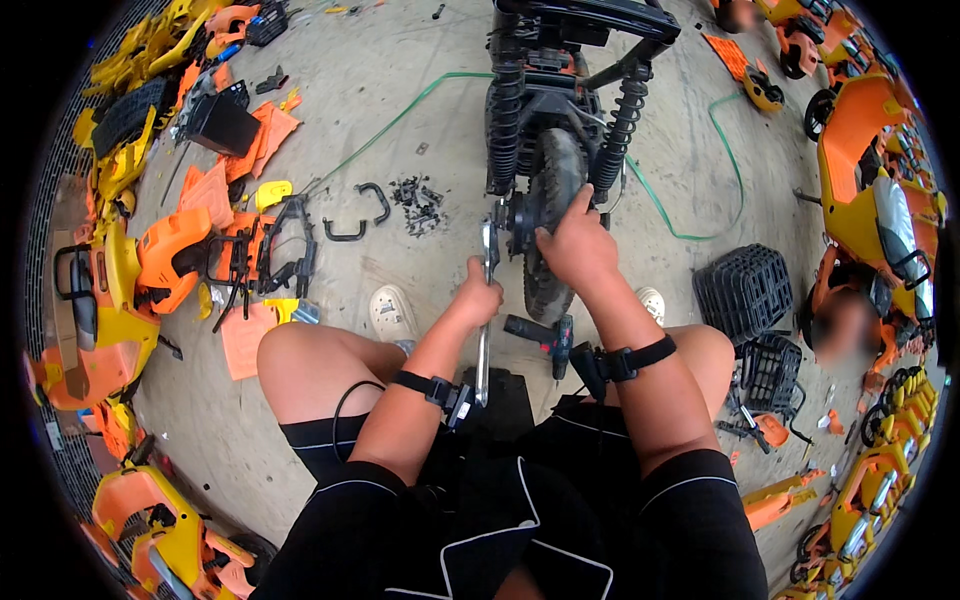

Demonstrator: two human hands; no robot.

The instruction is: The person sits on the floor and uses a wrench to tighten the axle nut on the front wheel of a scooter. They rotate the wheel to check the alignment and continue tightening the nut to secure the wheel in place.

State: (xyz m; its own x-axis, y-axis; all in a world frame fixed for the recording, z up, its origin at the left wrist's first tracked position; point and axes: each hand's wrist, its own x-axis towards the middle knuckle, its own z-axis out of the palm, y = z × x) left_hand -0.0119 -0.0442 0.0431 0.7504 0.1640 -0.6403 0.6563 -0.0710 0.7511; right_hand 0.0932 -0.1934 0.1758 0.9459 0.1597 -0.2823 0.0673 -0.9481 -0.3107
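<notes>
In front of me stands the rear end of a scooter frame, its black wheel [557, 190] between two coil-spring shock absorbers [507, 135]. My left hand [477, 297] is closed round the shaft of a long silver wrench [484, 350]. The wrench's head is up at the left side of the wheel hub [519, 222]; whether it sits on a nut I cannot make out. My right hand [580, 241] grips the tyre from its right side, thumb on the tread and index finger stretched forward. Below the wheel a cordless drill [545, 338] lies on the floor.
Loose black bolts [417, 205] lie in a pile left of the wheel, beside black handles [372, 203]. A green hose [400, 112] crosses the floor. Stacked black baskets [743, 292] are at right. Orange and yellow panels [175, 255] and scooters [868, 150] line both sides.
</notes>
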